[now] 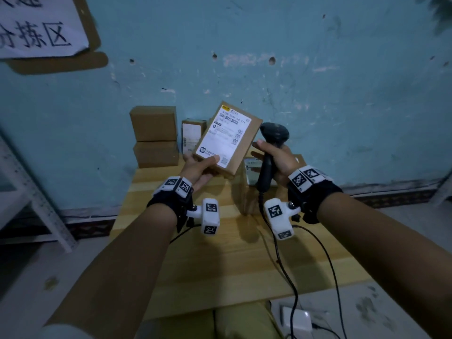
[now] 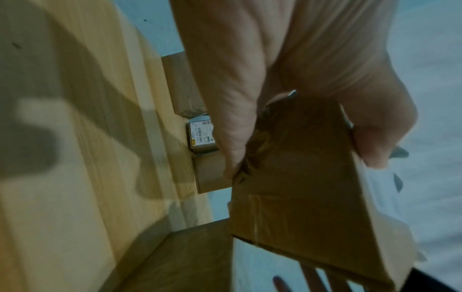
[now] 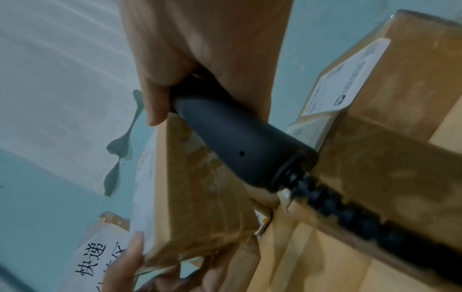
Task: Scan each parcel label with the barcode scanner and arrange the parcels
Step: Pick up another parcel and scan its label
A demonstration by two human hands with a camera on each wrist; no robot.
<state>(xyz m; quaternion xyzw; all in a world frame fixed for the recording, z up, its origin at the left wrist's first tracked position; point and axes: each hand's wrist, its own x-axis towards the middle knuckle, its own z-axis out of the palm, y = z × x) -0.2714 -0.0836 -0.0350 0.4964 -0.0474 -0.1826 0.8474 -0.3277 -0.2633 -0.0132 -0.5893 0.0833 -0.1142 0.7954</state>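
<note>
My left hand (image 1: 198, 167) grips the lower end of a flat brown parcel (image 1: 228, 138), raised above the wooden table (image 1: 220, 265) with its white shipping label (image 1: 223, 135) facing me. The left wrist view shows the parcel's taped underside (image 2: 295, 187) pinched between thumb and fingers. My right hand (image 1: 276, 160) grips the handle of a black barcode scanner (image 1: 272, 143), whose head stands just right of the parcel's upper edge. The right wrist view shows the scanner's handle (image 3: 240, 150) and ribbed cable end (image 3: 350, 213), with the held parcel (image 3: 200, 197) behind.
Two plain brown boxes (image 1: 154, 135) are stacked at the table's back left against the blue wall. A small labelled box (image 1: 193, 135) stands beside them. Another labelled parcel (image 1: 254, 172) lies under my right hand. The scanner cable (image 1: 291, 277) trails off the front edge. A metal rack (image 1: 24, 192) stands left.
</note>
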